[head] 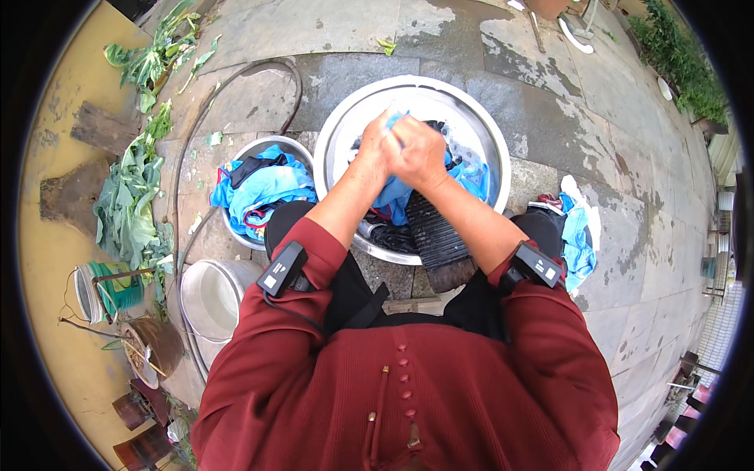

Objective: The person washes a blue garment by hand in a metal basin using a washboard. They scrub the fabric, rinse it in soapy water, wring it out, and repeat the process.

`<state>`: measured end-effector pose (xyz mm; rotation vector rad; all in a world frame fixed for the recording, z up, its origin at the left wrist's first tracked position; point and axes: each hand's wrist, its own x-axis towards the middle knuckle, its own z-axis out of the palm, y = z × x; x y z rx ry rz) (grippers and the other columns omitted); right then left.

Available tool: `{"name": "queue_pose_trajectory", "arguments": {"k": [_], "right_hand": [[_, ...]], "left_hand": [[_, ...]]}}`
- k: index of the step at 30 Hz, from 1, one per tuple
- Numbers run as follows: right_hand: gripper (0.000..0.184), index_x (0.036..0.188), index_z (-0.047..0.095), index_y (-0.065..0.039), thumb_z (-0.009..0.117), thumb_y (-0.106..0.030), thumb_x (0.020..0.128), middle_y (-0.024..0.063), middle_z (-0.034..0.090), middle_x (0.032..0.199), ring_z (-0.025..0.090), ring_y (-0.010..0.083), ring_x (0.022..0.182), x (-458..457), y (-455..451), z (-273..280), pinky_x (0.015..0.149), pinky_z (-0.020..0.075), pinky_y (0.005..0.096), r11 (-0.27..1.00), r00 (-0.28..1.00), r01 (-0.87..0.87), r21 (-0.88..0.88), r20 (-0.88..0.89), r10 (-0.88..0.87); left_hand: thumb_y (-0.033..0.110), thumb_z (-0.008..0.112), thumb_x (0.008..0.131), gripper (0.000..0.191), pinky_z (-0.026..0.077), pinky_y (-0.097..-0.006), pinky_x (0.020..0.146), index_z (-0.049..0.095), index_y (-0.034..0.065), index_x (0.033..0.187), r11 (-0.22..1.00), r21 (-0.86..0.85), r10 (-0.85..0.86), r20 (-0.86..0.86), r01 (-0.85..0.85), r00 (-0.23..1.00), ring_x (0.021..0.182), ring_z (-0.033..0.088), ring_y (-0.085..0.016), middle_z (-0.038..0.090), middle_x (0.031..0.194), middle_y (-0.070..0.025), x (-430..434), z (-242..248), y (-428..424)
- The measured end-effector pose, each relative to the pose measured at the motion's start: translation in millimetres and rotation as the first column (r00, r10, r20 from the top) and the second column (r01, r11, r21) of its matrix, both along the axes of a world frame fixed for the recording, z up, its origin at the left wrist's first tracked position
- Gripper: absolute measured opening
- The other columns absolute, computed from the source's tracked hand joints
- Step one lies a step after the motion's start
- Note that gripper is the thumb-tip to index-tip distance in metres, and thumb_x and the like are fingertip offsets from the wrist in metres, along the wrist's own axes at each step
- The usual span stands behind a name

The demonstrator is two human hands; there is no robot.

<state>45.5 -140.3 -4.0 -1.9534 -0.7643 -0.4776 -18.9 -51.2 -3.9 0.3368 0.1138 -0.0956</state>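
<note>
My left hand (378, 141) and my right hand (419, 147) press together over a large metal basin (500, 171), both closed on a wet blue cloth (396, 194). Part of the cloth shows above the fingers and more hangs below them. A dark ridged washboard (439, 232) leans in the basin, its lower end over the near rim. Whitish suds, dark cloth and another piece of blue cloth (473, 176) lie in the basin. Below the hands, a dark-bristled brush (392, 236) rests near the basin's front wall.
Left of the basin stands a smaller metal bowl (241, 238) heaped with blue clothes. Nearer are a white bucket (212, 300) and a green bucket (118, 288). A hose (178, 176) curves over the paving. More clothes (577, 235) lie at the right; leafy greens (126, 200) line the left wall.
</note>
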Motion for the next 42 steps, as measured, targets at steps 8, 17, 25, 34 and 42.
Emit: {"name": "queue_pose_trajectory", "arguments": {"k": [8,17,25,34,42], "right_hand": [[0.017,0.068,0.053,-0.010,0.062,-0.021,0.077,0.0101,0.048,0.064,0.056,0.0306,0.067,-36.2,5.4,19.3,0.061,0.0460,0.0395,0.981,0.936,-0.175,-0.089,0.293,0.193],[0.028,0.066,0.052,-0.007,0.058,-0.026,0.085,0.0136,0.056,0.066,0.058,0.0355,0.064,-30.8,3.5,16.6,0.054,0.0449,0.0454,0.992,0.995,-0.084,-0.092,-0.052,0.080],[0.030,0.064,0.056,-0.008,0.057,-0.028,0.087,0.0153,0.058,0.068,0.059,0.0360,0.063,-19.4,2.8,15.8,0.054,0.0456,0.0460,0.962,0.961,0.273,-0.007,-0.054,-0.273],[0.042,0.061,0.058,-0.007,0.049,-0.035,0.091,0.0164,0.060,0.063,0.059,0.0388,0.059,-25.3,2.0,10.1,0.053,0.0445,0.0484,0.967,0.943,0.226,-0.117,-0.224,-0.247],[0.038,0.060,0.056,-0.006,0.053,-0.030,0.090,0.0163,0.058,0.063,0.057,0.0370,0.056,-23.7,4.5,5.9,0.049,0.0420,0.0463,0.952,0.944,0.304,-0.038,-0.121,-0.306]], "left_hand": [[0.026,0.056,0.089,0.018,0.053,-0.0354,0.066,0.060,0.0075,0.089,0.987,0.132,0.105,-0.117,-0.089,0.988,0.071,0.060,-0.017,0.060,0.078,-0.0048,5.5,-12.6,13.8],[0.028,0.057,0.090,0.022,0.052,-0.0314,0.067,0.062,0.0066,0.091,0.956,0.273,0.188,-0.274,-0.111,0.943,0.074,0.061,-0.016,0.062,0.083,-0.0044,0.6,7.0,3.7],[0.022,0.057,0.090,0.019,0.055,-0.0335,0.072,0.062,0.0035,0.093,0.976,0.202,-0.030,-0.236,0.079,0.971,0.075,0.064,-0.018,0.065,0.085,-0.0077,-0.6,-17.0,-7.0],[0.027,0.056,0.092,0.024,0.052,-0.0340,0.064,0.062,0.0043,0.094,0.947,0.321,0.118,-0.342,-0.002,0.932,0.068,0.061,-0.018,0.064,0.079,-0.0063,6.3,-20.0,7.3],[0.023,0.054,0.094,0.022,0.052,-0.0325,0.061,0.062,0.0023,0.093,0.981,0.190,0.005,-0.270,0.048,0.963,0.069,0.061,-0.018,0.063,0.081,-0.0069,1.4,-15.9,2.4]]}}
